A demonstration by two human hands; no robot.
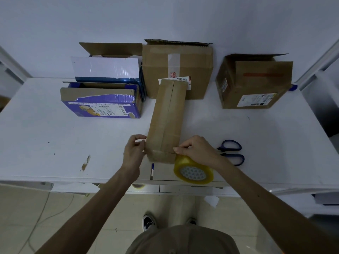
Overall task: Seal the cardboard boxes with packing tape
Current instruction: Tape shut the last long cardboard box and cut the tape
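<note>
The long cardboard box (166, 116) is lying flat in the middle of the white tabletop (55, 134). One end is close to the front edge and the rest runs toward the back edge, with the top flaps folded shut and the seam running down its length. There's a shiny strip of tape (159, 153) across the top at the near end. The person's left hand (134, 151) is at the box's near left corner, fingers curled and thumb pinched against fingertips, on what looks like the end of that strip. The right hand (197, 149) is at the near right corner, curled over the yellowish tape roll (194, 171), thumb and forefinger pinching right where the tape meets the box. The roll sits just under that hand, by the front edge. Blue-handled scissors (223, 148) lie just right of the right hand, partly hidden by it. Along the back edge there's a torn purple box (102, 105) with an open box (110, 49) behind it on the left, a big brown box (194, 70) in the centre, and another brown box (260, 85) toward the right edge with its flaps up.
</note>
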